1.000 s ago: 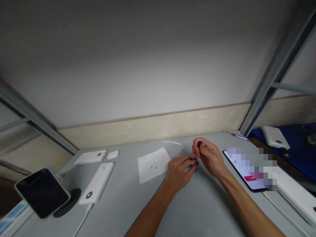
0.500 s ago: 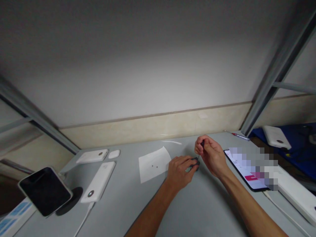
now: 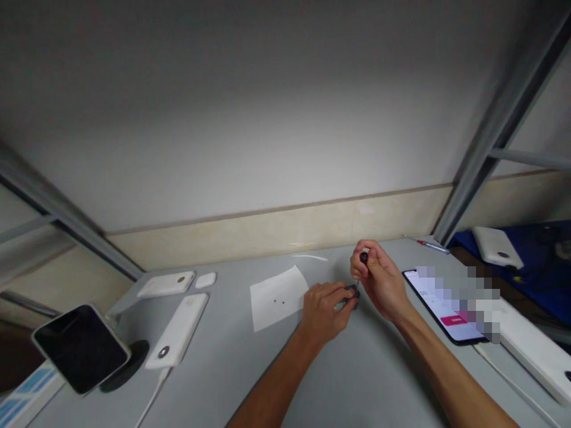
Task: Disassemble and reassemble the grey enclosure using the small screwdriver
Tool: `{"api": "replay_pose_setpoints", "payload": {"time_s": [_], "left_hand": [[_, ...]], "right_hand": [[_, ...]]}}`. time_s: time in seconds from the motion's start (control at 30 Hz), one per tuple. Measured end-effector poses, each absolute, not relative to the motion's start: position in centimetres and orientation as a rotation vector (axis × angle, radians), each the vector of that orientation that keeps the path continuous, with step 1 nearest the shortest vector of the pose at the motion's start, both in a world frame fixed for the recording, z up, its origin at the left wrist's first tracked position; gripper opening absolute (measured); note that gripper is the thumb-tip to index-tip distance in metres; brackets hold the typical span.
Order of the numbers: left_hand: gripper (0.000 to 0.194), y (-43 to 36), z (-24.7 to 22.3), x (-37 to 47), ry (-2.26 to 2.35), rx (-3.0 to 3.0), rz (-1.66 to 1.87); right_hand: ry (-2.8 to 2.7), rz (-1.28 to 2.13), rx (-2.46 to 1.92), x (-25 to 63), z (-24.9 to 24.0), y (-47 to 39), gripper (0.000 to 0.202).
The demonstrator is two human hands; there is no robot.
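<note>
My left hand [image 3: 325, 310] is closed on a small dark object [image 3: 353, 292] on the grey table, with a greenish part showing below the fingers. My right hand [image 3: 379, 274] grips a screwdriver by its dark handle [image 3: 364, 257], held steeply upright. Its thin shaft runs down to the small object; the exact contact of the tip is too small to make out. Left of my left hand lies a white sheet of paper [image 3: 263, 297] with two tiny dark pieces on it.
A phone [image 3: 435, 306] with a lit screen and a white power strip [image 3: 530, 345] lie at right, a red and silver pen-like tool [image 3: 432, 245] behind. At left are white power banks [image 3: 178, 330], a small white case [image 3: 206, 280] and a dark-screened device [image 3: 82, 348].
The screwdriver handle has tilted a little, showing its round end, and the fingers of my right hand have shifted slightly. My left hand holds the small object as before.
</note>
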State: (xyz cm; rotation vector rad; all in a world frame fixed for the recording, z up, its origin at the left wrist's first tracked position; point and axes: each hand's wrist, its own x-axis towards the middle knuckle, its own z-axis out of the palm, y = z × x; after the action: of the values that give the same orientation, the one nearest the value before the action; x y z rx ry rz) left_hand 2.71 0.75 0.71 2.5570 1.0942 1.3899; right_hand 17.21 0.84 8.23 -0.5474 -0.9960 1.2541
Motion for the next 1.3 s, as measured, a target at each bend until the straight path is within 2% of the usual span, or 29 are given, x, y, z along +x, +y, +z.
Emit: {"api": "replay_pose_setpoints", "payload": {"time_s": [0.2,0.43,0.67,0.87,1.13,1.3], "left_hand": [[0.010,0.82,0.80,2.75,1.096,2.544,1.398],[0.008,0.68,1.00,2.81,1.097,2.525,1.360],[0.009,0.70,0.91,2.84,1.106,2.516,1.376],[0.007,0.56,1.10,2.95,1.125,2.525,1.339],[0.005,0.42,1.20,2.89,1.152,2.519,1.307],[0.004,0.30,1.17,2.89,1.188,2.535,1.266]], "right_hand": [[-1.092,1.162,-0.569,17.76,7.88,1.14,0.036],[-1.003,1.348,-0.488,17.46,8.10,0.76,0.036],[-1.093,1.196,-0.515,17.86,8.16,1.01,0.033],[-1.057,1.320,-0.509,17.29,7.59,0.92,0.035],[-1.101,1.242,-0.495,17.64,7.59,1.10,0.034],[-0.991,1.340,-0.491,17.26,7.74,1.00,0.034]]}}
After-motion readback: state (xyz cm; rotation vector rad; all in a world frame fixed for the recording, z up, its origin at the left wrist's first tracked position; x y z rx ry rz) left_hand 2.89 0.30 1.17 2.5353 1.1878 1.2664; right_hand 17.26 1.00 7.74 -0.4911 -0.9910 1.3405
